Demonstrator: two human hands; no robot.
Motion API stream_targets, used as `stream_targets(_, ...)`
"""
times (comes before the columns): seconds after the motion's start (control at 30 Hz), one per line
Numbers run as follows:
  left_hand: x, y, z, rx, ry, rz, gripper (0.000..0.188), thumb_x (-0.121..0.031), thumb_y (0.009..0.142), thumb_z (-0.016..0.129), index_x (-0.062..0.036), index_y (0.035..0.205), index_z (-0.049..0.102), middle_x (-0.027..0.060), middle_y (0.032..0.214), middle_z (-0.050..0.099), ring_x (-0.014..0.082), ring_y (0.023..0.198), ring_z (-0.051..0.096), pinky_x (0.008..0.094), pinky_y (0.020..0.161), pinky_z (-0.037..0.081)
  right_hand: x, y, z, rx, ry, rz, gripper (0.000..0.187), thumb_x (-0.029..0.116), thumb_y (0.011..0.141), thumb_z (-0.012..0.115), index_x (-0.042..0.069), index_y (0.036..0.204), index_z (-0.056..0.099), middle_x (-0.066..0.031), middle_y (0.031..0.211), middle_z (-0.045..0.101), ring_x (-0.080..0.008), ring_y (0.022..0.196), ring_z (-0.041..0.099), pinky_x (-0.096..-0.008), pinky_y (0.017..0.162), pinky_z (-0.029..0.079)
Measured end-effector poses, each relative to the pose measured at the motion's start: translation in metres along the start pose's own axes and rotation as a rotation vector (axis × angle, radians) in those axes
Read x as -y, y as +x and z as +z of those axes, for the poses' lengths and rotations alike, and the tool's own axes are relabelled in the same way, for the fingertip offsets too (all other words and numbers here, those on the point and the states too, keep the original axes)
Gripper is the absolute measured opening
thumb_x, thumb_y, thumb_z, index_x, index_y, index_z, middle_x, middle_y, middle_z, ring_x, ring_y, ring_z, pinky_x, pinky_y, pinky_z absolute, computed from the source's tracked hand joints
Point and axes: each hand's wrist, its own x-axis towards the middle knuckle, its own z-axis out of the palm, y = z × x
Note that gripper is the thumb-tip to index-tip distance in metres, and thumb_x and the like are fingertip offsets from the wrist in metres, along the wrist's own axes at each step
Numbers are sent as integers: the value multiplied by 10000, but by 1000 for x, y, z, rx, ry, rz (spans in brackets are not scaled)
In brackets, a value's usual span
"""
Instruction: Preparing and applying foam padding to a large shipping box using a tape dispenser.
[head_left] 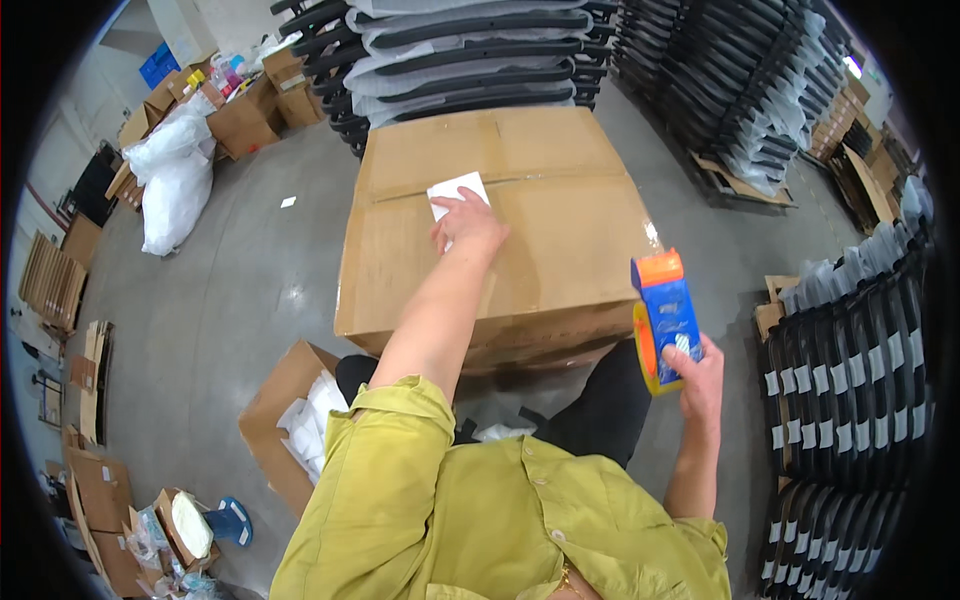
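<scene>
A large brown cardboard box (560, 230) stands in front of me, its top closed with tape along the seam. My left hand (468, 222) lies on the box top with its fingers spread over a white sheet of paper (455, 186). That sheet rests near the seam, partly hidden beneath the hand. Off the box's near right corner, my right hand (698, 375) is wrapped round a tape dispenser (670, 315). The dispenser is blue with an orange top end and a yellow-rimmed roll at its left side, and it is held upright, apart from the box.
Beside my left leg sits an open carton (270, 410) with white papers inside. Stacked black frames (470, 60) with white wrapping rise behind the box. More black stacks (845, 370) stand at the right. White plastic bags (175, 185) and cartons (245, 118) lie far left.
</scene>
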Motion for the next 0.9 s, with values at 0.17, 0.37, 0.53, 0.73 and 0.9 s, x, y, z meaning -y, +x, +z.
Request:
stream_targets(0.17,10,25,-12,-29,-51,186,1032,-624,621,585,-89,1373,121,303,1363,130,392,1061,493,463,800,463,-3,-19,-7,-2,8,57,456,197,607,743,-53,954,584,-88,841,625,-119,739,580,-240,706,457)
stream_targets(0.37,64,32,-13,-90,156,723,968,-543,559,712,-72,1305,314,153,1375,261,288,1246,300,373,984,311,1,-13,-7,33,13,90,438,202,600,746,-48,923,588,-67,819,623,-106,689,574,-224,661,459)
stream_targets(0.53,85,47,2,-112,-139,986,505,-435,747,601,-62,1086,562,143,1125,544,305,1063,489,373,872,410,-1,-16,-2,100,26,128,496,246,574,772,-35,932,574,-40,824,612,-84,697,560,-214,668,457)
stream_targets(0.73,85,19,-18,-106,-246,931,333,-323,828,518,-64,1029,578,118,1043,588,288,960,547,375,780,439,-32,-24,-1,160,369,290,503,217,636,747,-28,1022,536,-83,896,618,-128,780,584,-258,742,464)
stream_targets(0.9,8,-64,-15,-735,-156,1388,301,-226,774,563,-59,1024,562,86,1076,571,205,976,545,339,783,435,-18,-34,-4,192,264,116,539,254,648,728,-37,1046,509,-106,917,614,-164,810,598,-280,738,475)
